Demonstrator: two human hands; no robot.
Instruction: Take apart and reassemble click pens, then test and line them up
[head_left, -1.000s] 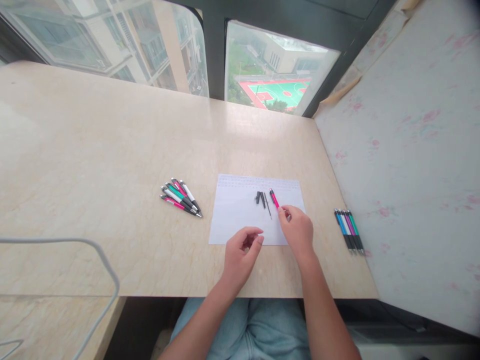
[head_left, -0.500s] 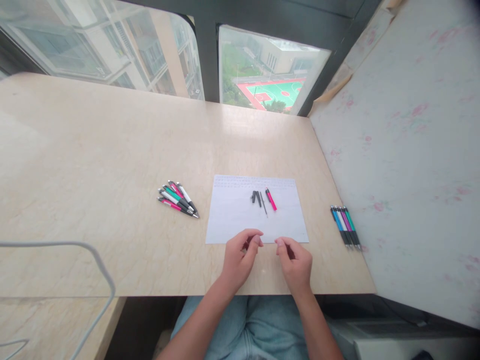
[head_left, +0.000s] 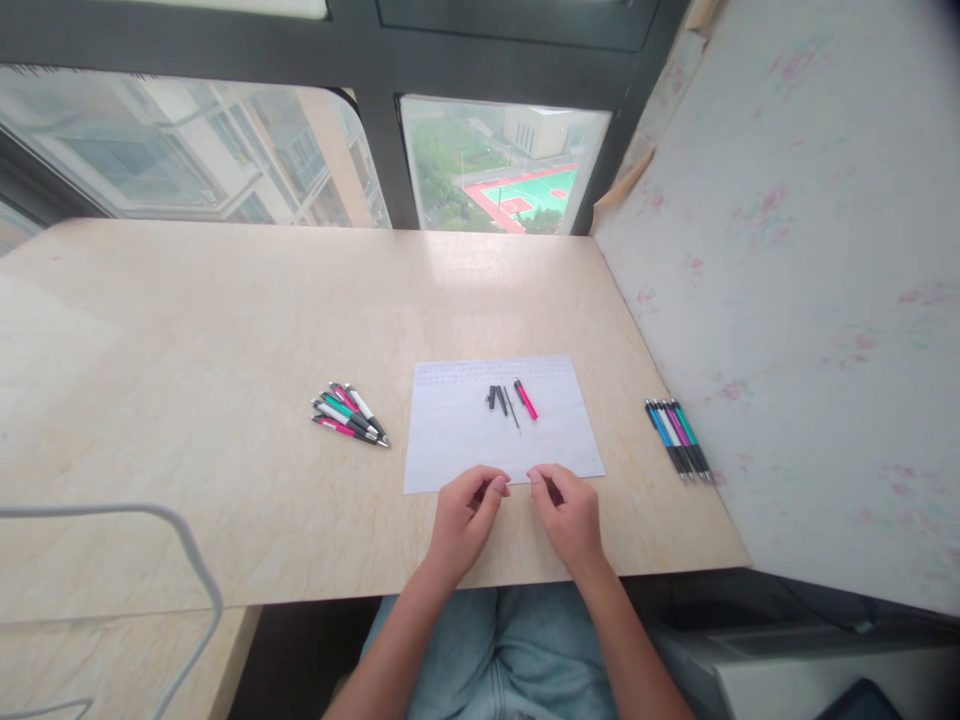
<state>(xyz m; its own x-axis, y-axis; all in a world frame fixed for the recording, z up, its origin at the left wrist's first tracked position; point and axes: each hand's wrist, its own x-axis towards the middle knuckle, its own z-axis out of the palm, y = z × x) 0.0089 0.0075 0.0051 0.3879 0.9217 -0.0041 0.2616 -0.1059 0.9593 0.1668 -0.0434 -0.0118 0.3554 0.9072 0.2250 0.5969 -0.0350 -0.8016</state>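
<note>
My left hand point(head_left: 466, 515) rests at the near edge of a white sheet of paper point(head_left: 450, 440), thumb and index finger pinched together. My right hand point(head_left: 568, 510) faces it a short gap away, also pinched. Whatever is between the fingertips of either hand is too small to make out. Beyond the hands, parts of a pen lie apart on the paper: a pink pen barrel point(head_left: 526, 400) with a black clip, a thin dark refill point(head_left: 511, 408), a black tapered piece point(head_left: 502, 400) and a short black piece point(head_left: 491, 397).
Left of the paper lies a fanned pile of several pens point(head_left: 349, 413). Several more pens point(head_left: 677, 440) line up side by side near the wall point(head_left: 825, 350). A grey cable point(head_left: 187, 540) arcs over the table's left side. Windows point(head_left: 510, 165) stand behind the table point(head_left: 262, 320).
The camera view has tilted up and shifted slightly. My hands have come a little nearer each other, still pinched at the paper's near edge. The pens and pen parts stay where they were.
</note>
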